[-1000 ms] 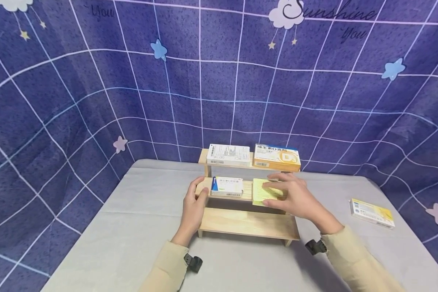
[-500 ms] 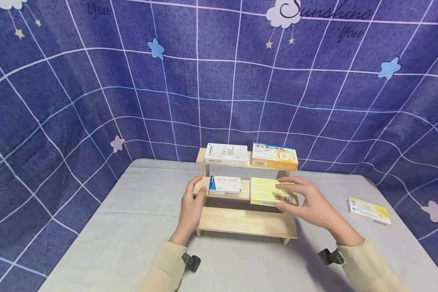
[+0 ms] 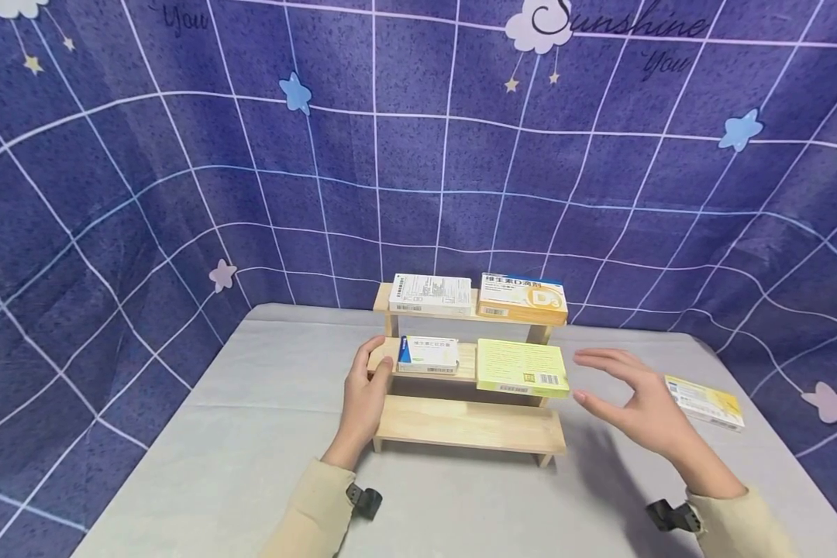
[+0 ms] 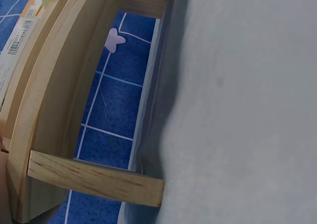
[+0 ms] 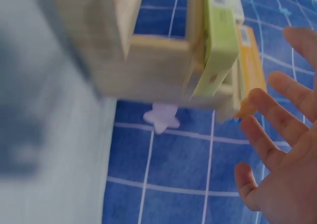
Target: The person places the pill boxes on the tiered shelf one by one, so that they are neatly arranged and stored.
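A three-tier wooden shelf stand [image 3: 467, 422] is on the table. My left hand [image 3: 364, 387] grips the left end of its middle tier, thumb over the front edge. Beside that hand lies a white and blue medicine box [image 3: 428, 355]. To the right on the same tier is a yellow-green medicine box [image 3: 521, 364], its front overhanging the edge. My right hand [image 3: 635, 403] is just right of this box, fingers spread and holding nothing. In the right wrist view, its fingers [image 5: 277, 117] are apart from the yellow-green box [image 5: 220, 50].
The top tier bears a white printed box [image 3: 430, 293] and an orange and white vitamin D box [image 3: 523, 298]. A yellow and white box [image 3: 706, 403] lies on the grey-covered table [image 3: 251, 442], behind my right hand. A blue gridded curtain [image 3: 418, 155] surrounds the back.
My right hand has let go of the yellow-green box and drawn away to the right. The box stays on the middle tier. My left hand keeps its grip on the stand.
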### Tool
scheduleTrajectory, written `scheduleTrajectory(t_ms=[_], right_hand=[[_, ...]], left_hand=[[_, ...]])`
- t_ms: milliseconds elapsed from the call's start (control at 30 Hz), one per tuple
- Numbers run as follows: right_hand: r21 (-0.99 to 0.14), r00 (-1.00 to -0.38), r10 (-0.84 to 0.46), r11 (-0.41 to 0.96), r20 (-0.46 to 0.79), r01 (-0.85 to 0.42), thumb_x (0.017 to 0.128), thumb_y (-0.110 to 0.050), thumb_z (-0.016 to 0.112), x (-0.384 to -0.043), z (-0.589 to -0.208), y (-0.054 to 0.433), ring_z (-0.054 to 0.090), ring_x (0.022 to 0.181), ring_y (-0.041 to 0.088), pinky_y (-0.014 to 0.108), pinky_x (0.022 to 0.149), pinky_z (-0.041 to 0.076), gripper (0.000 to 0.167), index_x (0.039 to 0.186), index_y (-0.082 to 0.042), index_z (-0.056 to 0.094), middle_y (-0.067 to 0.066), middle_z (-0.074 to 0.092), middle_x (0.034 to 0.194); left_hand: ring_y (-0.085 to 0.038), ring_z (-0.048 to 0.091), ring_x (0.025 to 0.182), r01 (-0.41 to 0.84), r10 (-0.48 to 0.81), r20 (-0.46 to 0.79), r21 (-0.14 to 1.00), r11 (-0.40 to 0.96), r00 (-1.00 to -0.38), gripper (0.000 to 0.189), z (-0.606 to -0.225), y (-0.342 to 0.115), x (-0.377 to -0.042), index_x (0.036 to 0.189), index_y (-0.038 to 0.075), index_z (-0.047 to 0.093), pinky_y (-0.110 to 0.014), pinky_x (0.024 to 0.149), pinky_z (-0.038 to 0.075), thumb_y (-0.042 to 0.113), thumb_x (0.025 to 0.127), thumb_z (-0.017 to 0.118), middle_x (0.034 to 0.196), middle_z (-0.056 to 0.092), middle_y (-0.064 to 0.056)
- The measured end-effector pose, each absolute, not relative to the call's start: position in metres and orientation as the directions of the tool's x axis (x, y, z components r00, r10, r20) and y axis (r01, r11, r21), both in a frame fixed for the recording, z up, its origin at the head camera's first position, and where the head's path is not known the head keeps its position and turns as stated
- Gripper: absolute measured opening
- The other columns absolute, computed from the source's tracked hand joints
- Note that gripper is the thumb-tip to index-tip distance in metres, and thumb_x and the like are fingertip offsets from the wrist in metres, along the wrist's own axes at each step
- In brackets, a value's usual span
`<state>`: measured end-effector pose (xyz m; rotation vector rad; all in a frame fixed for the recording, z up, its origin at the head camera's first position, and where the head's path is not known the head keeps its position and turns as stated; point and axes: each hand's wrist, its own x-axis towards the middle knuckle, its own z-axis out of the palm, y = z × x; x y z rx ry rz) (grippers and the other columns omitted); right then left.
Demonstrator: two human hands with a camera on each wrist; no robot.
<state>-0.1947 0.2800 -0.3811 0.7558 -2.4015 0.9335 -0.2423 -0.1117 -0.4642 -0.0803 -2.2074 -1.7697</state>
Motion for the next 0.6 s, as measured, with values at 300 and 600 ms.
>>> scheduleTrajectory(t_ms=[300,600], right_hand=[[-0.475,-0.767,-0.243,0.663,0.593,-0.578,0.075,-0.006,0.085,-0.189,-0.395,0.313,0.046,0.122,-0.004,0.010,0.101,0.028,0.055,0.126,-0.016,0.068,0.004,0.063,0.127],[-0.500,-0.792,-0.177,0.690,0.584,-0.523,0.075,-0.004,0.084,-0.194,-0.416,0.349,0.042,0.122,-0.010,0.007,0.100,0.025,0.056,0.128,-0.009,0.066,0.011,0.062,0.127]], left_hand=[[-0.022,0.051,0.102,0.237,-0.144,0.273,0.946,0.223,-0.951,0.043,-0.464,-0.112,-0.242,0.146,0.023,0.044,-0.040,0.085,0.042,0.031,0.104,0.048,0.151,0.039,0.002],[-0.024,0.051,0.097,0.218,-0.144,0.255,0.948,0.233,-0.956,0.044,-0.448,-0.108,-0.233,0.148,0.015,0.042,-0.039,0.083,0.042,0.024,0.105,0.047,0.151,0.040,-0.006]])
